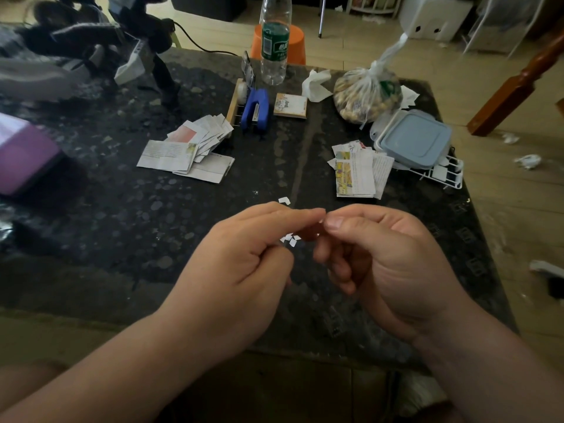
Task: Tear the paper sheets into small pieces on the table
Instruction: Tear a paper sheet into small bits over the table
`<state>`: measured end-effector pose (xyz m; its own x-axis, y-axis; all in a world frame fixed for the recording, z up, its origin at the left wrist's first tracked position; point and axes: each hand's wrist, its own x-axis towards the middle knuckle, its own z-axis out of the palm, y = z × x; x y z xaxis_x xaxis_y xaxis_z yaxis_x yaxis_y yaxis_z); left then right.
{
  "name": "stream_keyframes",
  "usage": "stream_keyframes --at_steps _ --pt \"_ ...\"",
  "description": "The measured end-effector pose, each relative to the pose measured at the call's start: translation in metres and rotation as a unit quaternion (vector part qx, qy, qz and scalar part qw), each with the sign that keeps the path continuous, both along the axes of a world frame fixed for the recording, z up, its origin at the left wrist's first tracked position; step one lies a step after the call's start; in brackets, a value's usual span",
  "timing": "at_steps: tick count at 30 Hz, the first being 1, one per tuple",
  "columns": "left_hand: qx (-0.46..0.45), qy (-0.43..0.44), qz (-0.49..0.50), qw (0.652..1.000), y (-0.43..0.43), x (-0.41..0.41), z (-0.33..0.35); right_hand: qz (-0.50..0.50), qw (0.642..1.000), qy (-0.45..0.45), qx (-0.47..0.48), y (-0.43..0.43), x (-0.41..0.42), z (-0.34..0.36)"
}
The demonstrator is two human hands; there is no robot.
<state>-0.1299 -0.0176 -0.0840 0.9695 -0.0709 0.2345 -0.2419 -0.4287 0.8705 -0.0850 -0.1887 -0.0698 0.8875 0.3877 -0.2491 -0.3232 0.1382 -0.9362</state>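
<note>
My left hand [244, 264] and my right hand [384, 264] meet fingertip to fingertip above the dark stone table [128, 233], pinching a tiny scrap of paper [321, 221] between them; only a sliver of it shows. Small white torn bits [290, 239] lie on the table under my fingers, and another bit [283, 200] lies just beyond them. A pile of printed paper sheets [189, 148] sits at the middle left of the table. A second stack of printed sheets [358, 169] sits at the middle right.
A blue stapler [256, 112], a notepad [290, 105], a plastic bottle [274, 41], a crumpled tissue [316, 85] and a bag of nuts [366, 96] stand at the back. A lidded blue box [412, 138] rests on a white rack [445, 175]. A purple box [24, 154] lies left.
</note>
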Motion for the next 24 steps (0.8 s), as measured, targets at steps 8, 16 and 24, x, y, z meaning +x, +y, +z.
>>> stream_keyframes --at_steps 8,16,24 --pt "0.024 -0.016 0.001 1.0 -0.001 -0.001 0.002 -0.004 1.0 0.016 0.006 0.0 0.001 0.002" --pt "0.028 -0.032 -0.002 0.999 -0.002 -0.001 0.002 0.022 0.997 0.06 0.037 0.0 0.002 0.003" --pt "-0.189 0.08 -0.008 0.979 -0.012 -0.001 -0.001 0.008 0.989 0.119 0.082 0.003 0.003 0.008"
